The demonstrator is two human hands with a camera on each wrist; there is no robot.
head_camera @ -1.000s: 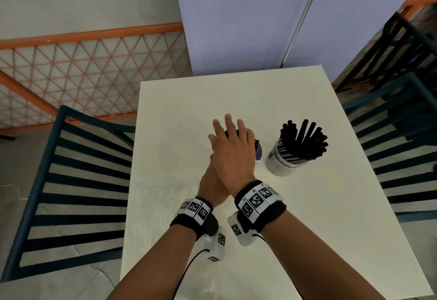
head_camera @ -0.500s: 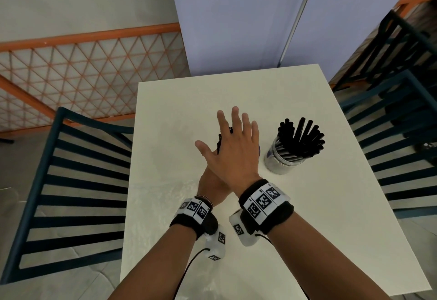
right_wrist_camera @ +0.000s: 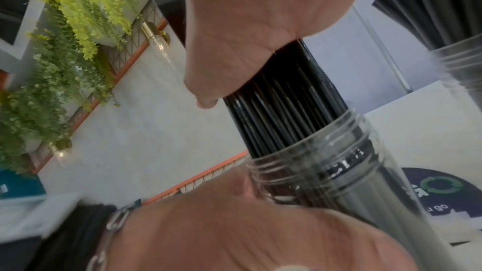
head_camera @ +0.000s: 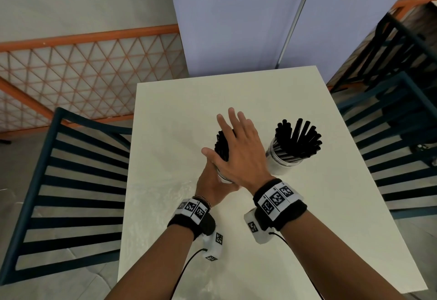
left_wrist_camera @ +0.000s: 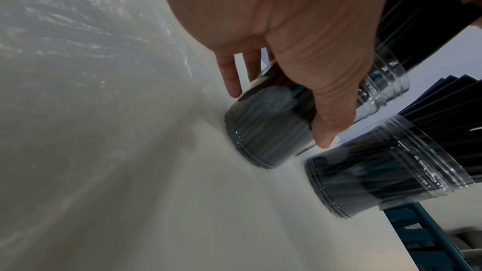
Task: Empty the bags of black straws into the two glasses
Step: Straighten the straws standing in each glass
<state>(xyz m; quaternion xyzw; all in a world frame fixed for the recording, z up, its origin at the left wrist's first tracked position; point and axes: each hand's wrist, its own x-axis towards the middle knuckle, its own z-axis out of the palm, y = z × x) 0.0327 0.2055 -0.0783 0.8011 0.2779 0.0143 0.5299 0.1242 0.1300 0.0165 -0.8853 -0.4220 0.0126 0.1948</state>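
Observation:
A clear glass (head_camera: 223, 178) (left_wrist_camera: 263, 131) stands on the white table (head_camera: 331, 217), packed with black straws (head_camera: 222, 146) (right_wrist_camera: 284, 98). My left hand (head_camera: 212, 186) (left_wrist_camera: 287, 48) grips this glass low down, with fingers and thumb curled round it. My right hand (head_camera: 238, 148) (right_wrist_camera: 247, 28) lies flat on the straws' tops, fingers straight and thumb spread. To the right a second glass (head_camera: 283, 164) (left_wrist_camera: 378, 172) (right_wrist_camera: 459, 59) holds a fanned bunch of black straws (head_camera: 299, 138). No bag shows plainly.
Dark slatted chairs stand left (head_camera: 71, 193) and right (head_camera: 390, 146) of the table. A blue partition (head_camera: 236, 27) rises behind the far edge. In the right wrist view a dark round label (right_wrist_camera: 440, 193) lies on the table behind the held glass.
My right hand has spread its thumb and shifted on the straws, so the bunch's left side now shows beside it. The left hand has stayed on the glass.

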